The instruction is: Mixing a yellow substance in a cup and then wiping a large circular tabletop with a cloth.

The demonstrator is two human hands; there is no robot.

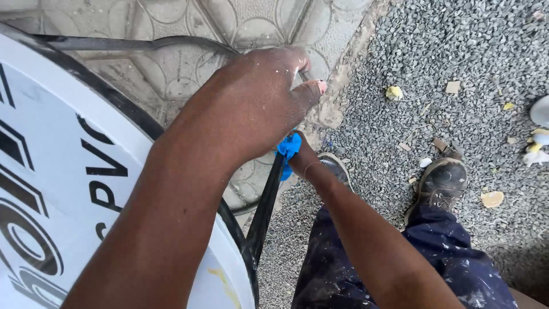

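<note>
My left hand (260, 100) is closed around a thin black metal bar (143, 43) that curves over the patterned paving. It covers most of my right hand (302, 159), which shows only at the wrist. That right hand grips a blue cloth (287, 147) pressed against a black metal leg (266, 209) running down from the bar. The leg joins the black rim (120, 106) of a large white round sign board (51, 171) with black lettering on my left.
Patterned grey paving (189, 23) lies under the frame. Grey gravel (457, 51) with scattered scraps and yellow bits (393, 92) spreads to the right. My two worn boots (440, 182) and paint-flecked dark blue trousers (446, 257) stand on the gravel.
</note>
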